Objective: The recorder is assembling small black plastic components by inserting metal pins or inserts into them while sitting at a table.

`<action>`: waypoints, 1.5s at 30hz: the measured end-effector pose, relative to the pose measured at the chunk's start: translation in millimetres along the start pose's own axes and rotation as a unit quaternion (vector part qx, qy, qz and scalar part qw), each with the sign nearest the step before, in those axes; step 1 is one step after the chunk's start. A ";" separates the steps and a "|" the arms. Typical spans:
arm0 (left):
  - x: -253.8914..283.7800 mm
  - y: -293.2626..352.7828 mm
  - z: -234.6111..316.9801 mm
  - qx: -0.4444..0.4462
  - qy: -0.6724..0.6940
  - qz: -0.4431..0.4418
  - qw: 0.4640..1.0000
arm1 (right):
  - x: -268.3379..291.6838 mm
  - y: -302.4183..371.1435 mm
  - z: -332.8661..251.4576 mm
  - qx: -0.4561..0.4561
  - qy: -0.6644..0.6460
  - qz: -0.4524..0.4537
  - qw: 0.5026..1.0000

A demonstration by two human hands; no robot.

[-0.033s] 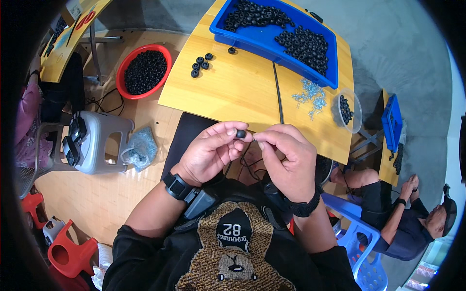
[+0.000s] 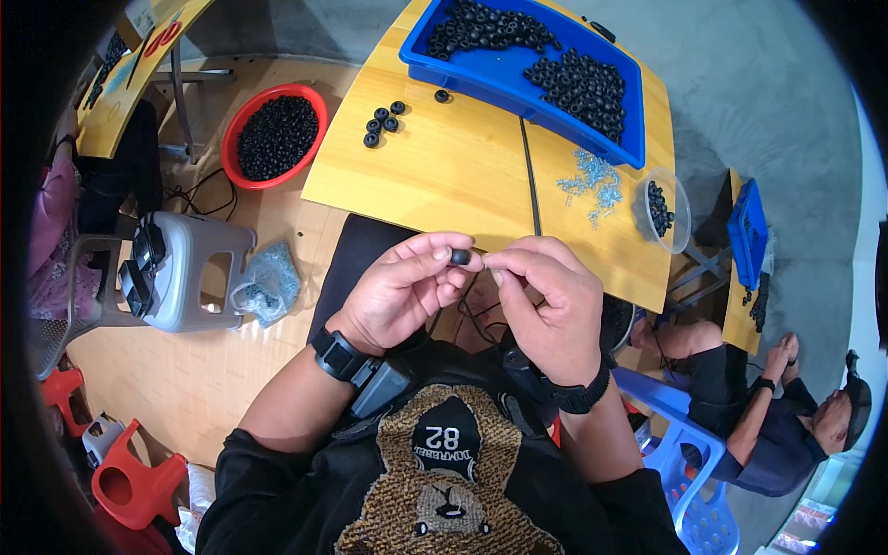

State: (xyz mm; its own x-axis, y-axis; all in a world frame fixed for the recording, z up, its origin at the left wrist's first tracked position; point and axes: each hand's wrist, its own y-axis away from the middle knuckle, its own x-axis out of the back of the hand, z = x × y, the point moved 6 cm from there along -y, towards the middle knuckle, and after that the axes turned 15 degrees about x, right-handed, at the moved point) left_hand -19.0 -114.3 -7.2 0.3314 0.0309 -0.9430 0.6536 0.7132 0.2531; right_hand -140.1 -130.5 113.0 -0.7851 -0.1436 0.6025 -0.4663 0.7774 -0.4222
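Observation:
Between the fingertips of my left hand [image 2: 396, 285] is a small black wheel-like part [image 2: 460, 256], held just off the table's near edge. My right hand [image 2: 552, 301] is closed in a pinch beside it, thumb against forefinger. Whatever sits in that pinch is too small to name. Several similar black parts [image 2: 381, 118] stand in a loose group on the yellow table [image 2: 444, 176], with a single one [image 2: 441, 95] apart from them. A heap of small silvery metal pieces [image 2: 595, 185] lies beyond my right hand.
A blue tray [image 2: 481, 90] of black parts fills the table's far side. At the right edge stands a clear tub [image 2: 678, 222]. On the floor left are a red basin [image 2: 312, 153], a grey stool [image 2: 199, 296] and a plastic bag [image 2: 273, 282]. Another person [image 2: 768, 435] sits at right.

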 end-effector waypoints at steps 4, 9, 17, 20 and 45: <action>-0.1 0.6 -5.1 0.005 0.024 -0.026 0.999 | -0.9 0.3 1.6 0.008 -0.011 0.006 1.000; -2.4 -1.5 -3.9 0.009 0.041 -0.041 0.998 | -1.3 2.1 2.4 0.004 -0.023 0.012 1.000; 7.3 -2.0 -5.4 0.008 0.053 -0.003 0.999 | -3.8 2.9 3.8 0.031 -0.003 0.009 0.999; 9.7 -2.9 -6.0 0.018 0.067 -0.019 0.997 | -4.7 2.2 2.9 0.035 0.000 0.009 0.999; -0.5 11.2 -15.4 0.012 -0.004 -0.018 1.000 | -11.6 14.5 -6.1 0.036 -0.010 0.013 0.999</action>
State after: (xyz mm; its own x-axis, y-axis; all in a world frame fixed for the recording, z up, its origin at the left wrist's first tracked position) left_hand -22.3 -95.5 -7.3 0.3128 0.0000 -0.9498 0.6814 0.6966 0.2244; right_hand -135.3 -113.8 104.0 -0.8052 -0.1372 0.5768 -0.4728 0.7357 -0.4850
